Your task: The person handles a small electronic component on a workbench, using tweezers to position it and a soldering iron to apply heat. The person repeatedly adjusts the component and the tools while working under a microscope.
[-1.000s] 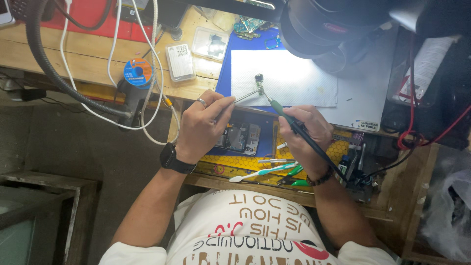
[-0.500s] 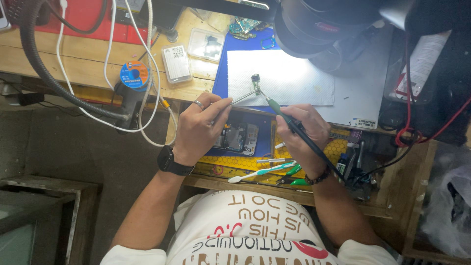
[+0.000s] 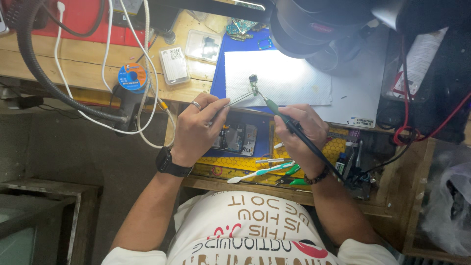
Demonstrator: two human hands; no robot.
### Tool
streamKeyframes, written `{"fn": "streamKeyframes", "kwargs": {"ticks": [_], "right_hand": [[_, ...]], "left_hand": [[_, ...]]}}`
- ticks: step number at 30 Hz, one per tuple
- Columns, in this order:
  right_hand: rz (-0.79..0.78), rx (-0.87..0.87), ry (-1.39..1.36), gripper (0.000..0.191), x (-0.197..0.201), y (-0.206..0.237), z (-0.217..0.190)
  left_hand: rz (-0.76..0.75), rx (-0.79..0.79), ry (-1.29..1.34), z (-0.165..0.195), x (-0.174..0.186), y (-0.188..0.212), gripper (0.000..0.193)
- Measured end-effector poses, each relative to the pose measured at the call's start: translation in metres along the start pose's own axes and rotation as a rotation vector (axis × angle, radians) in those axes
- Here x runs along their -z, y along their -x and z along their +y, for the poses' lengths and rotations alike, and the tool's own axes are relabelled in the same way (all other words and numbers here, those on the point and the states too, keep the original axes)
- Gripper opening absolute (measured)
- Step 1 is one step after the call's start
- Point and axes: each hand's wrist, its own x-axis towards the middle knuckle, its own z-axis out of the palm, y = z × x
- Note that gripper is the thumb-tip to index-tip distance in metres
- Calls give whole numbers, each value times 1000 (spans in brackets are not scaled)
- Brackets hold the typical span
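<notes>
— Starting nearest the body: what lies below the hands?
— A toothbrush [image 3: 257, 173] with a white handle, lying crosswise just under the right hand [image 3: 298, 128], beside green-handled cutters [image 3: 293, 170]. Both rest on a yellow honeycomb mat [image 3: 338, 147].

— And between the hands?
— An opened phone [image 3: 235, 138], flat, its dark insides showing, just right of the left hand [image 3: 196, 128].

— The left hand's grip?
— Fingers pinched closed on thin metal tweezers [image 3: 235, 101]. Their long axis runs up and to the right, tips ending at the small board [image 3: 254, 86]. A ring on one finger, a black watch [image 3: 171, 164] on the wrist.

— The right hand?
— Closed pen-style round a black soldering iron [image 3: 289, 125]. It slants up and to the left, green collar near the tip, tip at the board; its cable trails down past the wrist.

— Where's the board?
— Just above both hands, on a white paper towel [image 3: 294, 78], a small greenish strip standing lengthwise away from the body.

— Any containers?
— Farther up-left of the left hand, a clear plastic box [image 3: 203, 45] with a dark bit inside; I can't tell what. Beside it a flat white case [image 3: 174, 65] and a round solder spool [image 3: 132, 76], orange and blue.
</notes>
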Motion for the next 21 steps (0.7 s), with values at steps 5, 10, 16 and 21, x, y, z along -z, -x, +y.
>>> {"fn": "streamKeyframes", "kwargs": {"ticks": [5,10,16,21], "right_hand": [[2,-34,-32,21,0,-1,-1],[20,-28,-30,21,1,0,-1],[17,-11,1,21,1,0,0],[24,-24,-48,21,0,0,1]], "left_hand": [[-6,10,0,2,1,1,17],[-2,-1,-24,2,0,2,18],[-6,-9,-45,0,-2,2,19],[1,-28,-84,1,-3,3,20]]}}
